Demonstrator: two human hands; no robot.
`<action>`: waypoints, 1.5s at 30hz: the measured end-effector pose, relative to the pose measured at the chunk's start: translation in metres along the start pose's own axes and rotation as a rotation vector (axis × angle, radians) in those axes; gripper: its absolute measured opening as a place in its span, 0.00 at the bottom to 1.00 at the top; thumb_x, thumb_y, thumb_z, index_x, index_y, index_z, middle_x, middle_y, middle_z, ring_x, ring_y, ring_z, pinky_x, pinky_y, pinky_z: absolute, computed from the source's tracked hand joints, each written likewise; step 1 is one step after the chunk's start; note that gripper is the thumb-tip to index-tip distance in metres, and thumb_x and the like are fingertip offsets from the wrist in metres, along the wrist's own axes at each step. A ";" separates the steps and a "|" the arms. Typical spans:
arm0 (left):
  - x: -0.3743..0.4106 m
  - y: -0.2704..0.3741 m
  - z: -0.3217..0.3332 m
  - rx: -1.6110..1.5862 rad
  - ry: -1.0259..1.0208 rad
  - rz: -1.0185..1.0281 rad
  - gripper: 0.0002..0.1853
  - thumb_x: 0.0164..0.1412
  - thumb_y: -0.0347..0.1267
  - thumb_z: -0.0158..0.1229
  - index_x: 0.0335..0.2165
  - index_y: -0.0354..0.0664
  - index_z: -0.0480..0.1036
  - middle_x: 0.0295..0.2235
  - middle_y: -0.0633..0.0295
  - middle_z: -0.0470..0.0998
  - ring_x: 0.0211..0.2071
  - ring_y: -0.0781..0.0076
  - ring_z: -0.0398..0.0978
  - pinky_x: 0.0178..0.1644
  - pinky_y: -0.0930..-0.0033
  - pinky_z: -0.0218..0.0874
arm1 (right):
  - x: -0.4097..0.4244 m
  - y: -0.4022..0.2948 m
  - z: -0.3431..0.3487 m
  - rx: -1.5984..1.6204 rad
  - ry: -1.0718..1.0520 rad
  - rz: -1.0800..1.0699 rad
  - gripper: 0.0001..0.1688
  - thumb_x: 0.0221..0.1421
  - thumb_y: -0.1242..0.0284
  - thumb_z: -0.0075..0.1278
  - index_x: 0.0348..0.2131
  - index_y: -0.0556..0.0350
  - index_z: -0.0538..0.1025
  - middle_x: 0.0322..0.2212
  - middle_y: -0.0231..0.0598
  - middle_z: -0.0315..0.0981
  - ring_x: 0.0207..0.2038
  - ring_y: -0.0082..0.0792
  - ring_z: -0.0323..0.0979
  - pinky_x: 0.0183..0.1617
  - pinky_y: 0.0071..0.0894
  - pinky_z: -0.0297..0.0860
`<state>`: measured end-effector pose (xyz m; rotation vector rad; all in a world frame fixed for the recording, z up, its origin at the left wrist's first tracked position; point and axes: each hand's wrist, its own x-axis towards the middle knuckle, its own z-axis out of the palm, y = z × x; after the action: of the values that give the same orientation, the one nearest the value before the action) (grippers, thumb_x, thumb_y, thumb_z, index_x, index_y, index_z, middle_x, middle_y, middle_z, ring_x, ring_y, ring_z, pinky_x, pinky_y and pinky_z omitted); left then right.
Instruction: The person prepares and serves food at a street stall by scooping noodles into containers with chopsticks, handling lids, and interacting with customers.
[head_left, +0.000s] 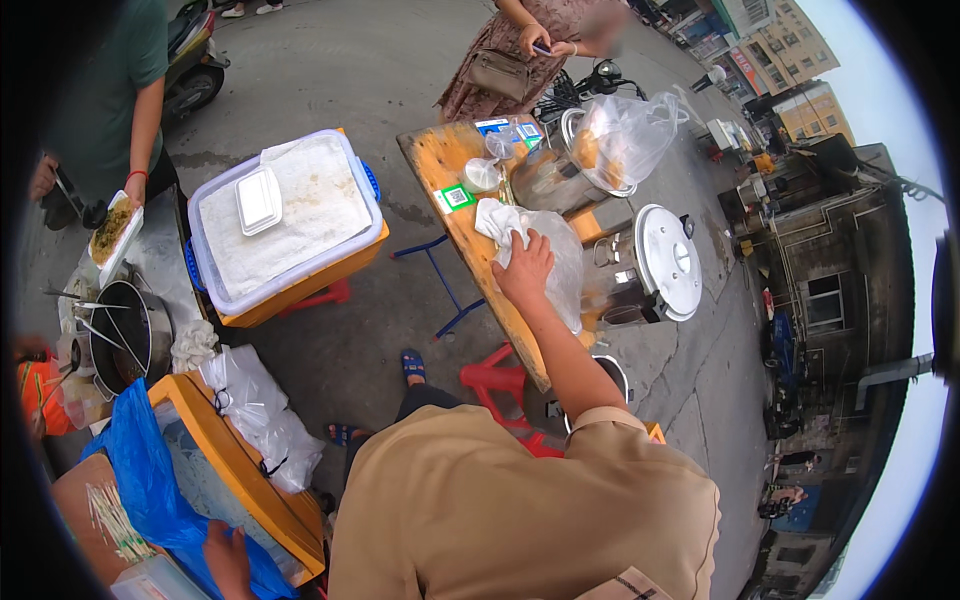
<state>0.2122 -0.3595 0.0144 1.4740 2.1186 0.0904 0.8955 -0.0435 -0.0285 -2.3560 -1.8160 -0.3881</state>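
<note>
My right hand (525, 262) reaches over the wooden table (435, 161), fingers spread, by a crumpled white cloth (498, 220) and a clear plastic bag (559, 262). At lower left, my left hand (227, 559) is at a blue plastic bag (150, 480) draped over an orange-rimmed box (247, 487); whether it grips the plastic is unclear. Beyond my right hand stand a lidded steel pot (679, 259) and another steel pot (547, 176) topped by a plastic bag with food (611, 142). Small plastic-covered containers (481, 175) and code cards (454, 198) lie on the table.
A cloth-covered tub (300, 217) bears a closed white foam box (258, 199). At left, a person holds a food tray (116, 229) near a pot with utensils (129, 330). Another person holds a phone (541, 48). Red stools (495, 379) stand beneath the table.
</note>
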 end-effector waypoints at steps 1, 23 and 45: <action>0.021 0.043 -0.011 0.003 -0.021 -0.035 0.19 0.53 0.22 0.65 0.44 0.34 0.71 0.21 0.52 0.69 0.22 0.57 0.67 0.29 0.59 0.60 | 0.002 0.039 -0.004 -0.039 -0.083 0.179 0.52 0.41 0.57 0.68 0.62 0.49 0.64 0.63 0.52 0.52 0.66 0.61 0.48 0.64 0.66 0.53; 0.281 0.725 0.368 -0.600 -0.535 0.899 0.32 0.55 0.21 0.60 0.59 0.39 0.67 0.47 0.52 0.78 0.49 0.61 0.77 0.51 0.65 0.69 | 0.038 0.170 0.080 1.349 -0.218 0.618 0.28 0.58 0.64 0.58 0.54 0.59 0.71 0.39 0.43 0.77 0.42 0.33 0.75 0.47 0.34 0.72; 0.303 0.819 0.352 -0.191 -0.541 1.106 0.61 0.41 0.51 0.77 0.65 0.38 0.53 0.65 0.45 0.51 0.63 0.48 0.59 0.64 0.56 0.56 | 0.027 0.240 0.236 1.314 0.020 1.195 0.11 0.50 0.72 0.59 0.31 0.56 0.71 0.25 0.35 0.72 0.29 0.29 0.71 0.35 0.32 0.68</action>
<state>0.9975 0.1449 -0.1127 2.0664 0.6985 0.2507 1.1611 -0.0179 -0.2356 -1.8041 -0.1067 0.6935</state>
